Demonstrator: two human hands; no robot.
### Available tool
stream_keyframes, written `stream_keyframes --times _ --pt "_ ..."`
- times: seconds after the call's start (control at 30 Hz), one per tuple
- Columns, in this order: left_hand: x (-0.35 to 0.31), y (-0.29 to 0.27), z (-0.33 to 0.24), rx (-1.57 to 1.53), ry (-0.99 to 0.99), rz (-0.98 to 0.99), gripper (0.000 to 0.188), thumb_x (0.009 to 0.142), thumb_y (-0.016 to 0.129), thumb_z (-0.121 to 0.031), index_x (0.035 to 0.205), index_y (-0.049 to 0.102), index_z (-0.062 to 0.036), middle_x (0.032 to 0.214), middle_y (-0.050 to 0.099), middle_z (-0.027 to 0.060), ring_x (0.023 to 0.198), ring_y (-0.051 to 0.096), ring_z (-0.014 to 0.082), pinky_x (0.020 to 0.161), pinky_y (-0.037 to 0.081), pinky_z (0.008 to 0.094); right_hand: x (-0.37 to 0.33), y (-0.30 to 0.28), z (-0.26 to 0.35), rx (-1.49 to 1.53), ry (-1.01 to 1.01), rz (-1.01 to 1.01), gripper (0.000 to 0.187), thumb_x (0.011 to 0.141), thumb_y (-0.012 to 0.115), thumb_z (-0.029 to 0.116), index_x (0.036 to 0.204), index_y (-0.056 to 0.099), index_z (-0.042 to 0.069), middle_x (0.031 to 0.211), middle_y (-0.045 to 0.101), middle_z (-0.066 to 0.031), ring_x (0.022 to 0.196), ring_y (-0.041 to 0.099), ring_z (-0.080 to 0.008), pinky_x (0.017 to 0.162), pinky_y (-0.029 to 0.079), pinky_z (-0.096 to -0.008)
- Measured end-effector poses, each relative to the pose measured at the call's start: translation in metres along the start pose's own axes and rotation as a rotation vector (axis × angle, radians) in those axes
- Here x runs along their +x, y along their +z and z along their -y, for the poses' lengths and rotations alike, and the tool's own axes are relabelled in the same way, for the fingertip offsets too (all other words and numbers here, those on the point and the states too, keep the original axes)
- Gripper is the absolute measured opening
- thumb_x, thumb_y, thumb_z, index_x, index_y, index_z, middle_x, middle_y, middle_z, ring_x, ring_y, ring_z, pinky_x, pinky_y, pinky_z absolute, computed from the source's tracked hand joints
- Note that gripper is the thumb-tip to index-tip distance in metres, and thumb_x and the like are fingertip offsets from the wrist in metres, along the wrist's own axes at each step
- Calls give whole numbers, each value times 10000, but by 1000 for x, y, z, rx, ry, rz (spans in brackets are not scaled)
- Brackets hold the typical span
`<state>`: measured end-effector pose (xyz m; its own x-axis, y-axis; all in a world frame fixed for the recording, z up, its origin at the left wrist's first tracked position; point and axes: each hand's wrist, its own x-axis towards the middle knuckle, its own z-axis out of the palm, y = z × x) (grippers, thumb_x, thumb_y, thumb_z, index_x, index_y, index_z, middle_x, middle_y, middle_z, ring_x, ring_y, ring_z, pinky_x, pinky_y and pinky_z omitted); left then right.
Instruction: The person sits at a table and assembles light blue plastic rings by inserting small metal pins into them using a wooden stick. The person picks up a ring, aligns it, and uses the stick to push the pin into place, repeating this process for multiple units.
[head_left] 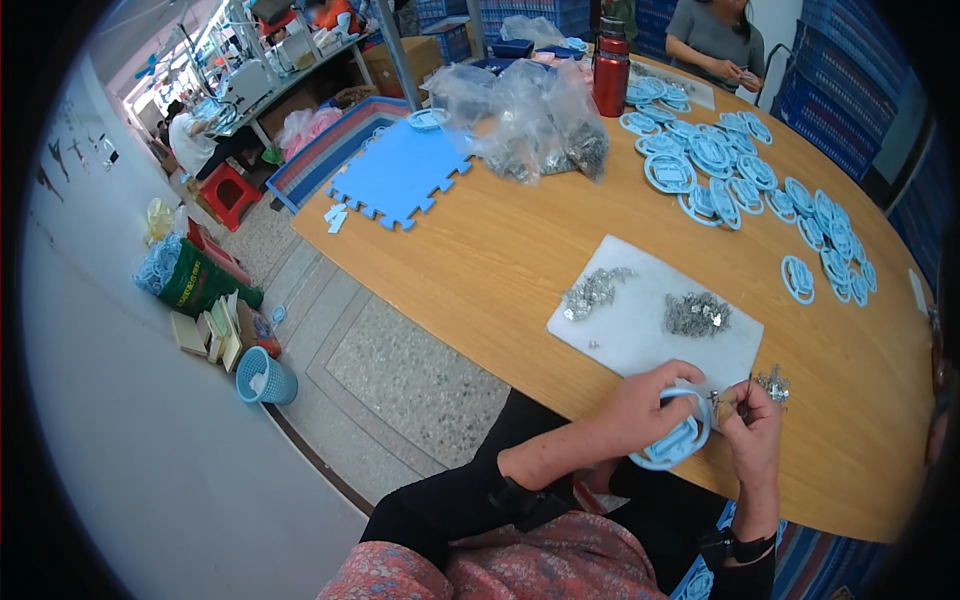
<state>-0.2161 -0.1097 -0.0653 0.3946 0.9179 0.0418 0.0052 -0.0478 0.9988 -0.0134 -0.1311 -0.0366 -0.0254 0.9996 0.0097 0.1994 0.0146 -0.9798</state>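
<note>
My left hand [645,410] is closed on a light blue oval plastic ring [655,462] with a flat piece across its middle, held at the table's near edge. Close beside it, my right hand [752,430] pinches at the ring's right side. Whatever its fingertips hold is too small to make out, though a glint of metal shows there. Just beyond both hands lies a white board [640,340]. On it are two heaps of small silvery metal parts, a left heap [597,290] and a right heap [697,314]. More metal parts [774,385] lie beside my right hand.
Many light blue oval pieces [710,155] are spread over the far right of the wooden table [480,250]. Clear plastic bags [530,120], a red bottle [611,75] and a blue foam mat [395,178] stand or lie farther back. Another person [715,45] sits across the table.
</note>
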Motion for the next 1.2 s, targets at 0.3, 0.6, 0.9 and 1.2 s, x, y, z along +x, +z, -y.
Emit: stream_keyframes --times 0.3,0.6,0.9,1.2 --pt "-3 -30 -8 -313 -290 -18 310 1015 487 -151 1286 590 -43 1091 666 27 951 620 77 825 517 242 -6 4 9 -209 -215 -66 128 778 691 40 859 594 17 741 464 32 638 416 -55 565 353 -226" --pt "-2 -16 -20 -287 -332 -9 273 1033 482 -147 1252 579 -17 1031 671 42 907 626 66 777 530 239 -7 9 10 -406 -369 29 238 710 735 47 937 667 27 775 599 -75 615 600 -176 565 480 -293" --pt "-3 -14 -8 -177 -303 28 286 1036 485 -150 1263 575 0 1043 676 50 904 633 69 786 537 238 -5 9 7 -663 -470 57 202 722 742 126 896 650 82 778 606 -74 700 641 -272 603 513 -379" --pt "10 -7 0 197 -334 44 332 944 608 -140 1232 591 24 996 688 61 890 637 95 771 538 269 -1 12 9 -879 -349 141 152 786 691 127 894 604 67 813 594 -100 791 633 -337 652 502 -442"
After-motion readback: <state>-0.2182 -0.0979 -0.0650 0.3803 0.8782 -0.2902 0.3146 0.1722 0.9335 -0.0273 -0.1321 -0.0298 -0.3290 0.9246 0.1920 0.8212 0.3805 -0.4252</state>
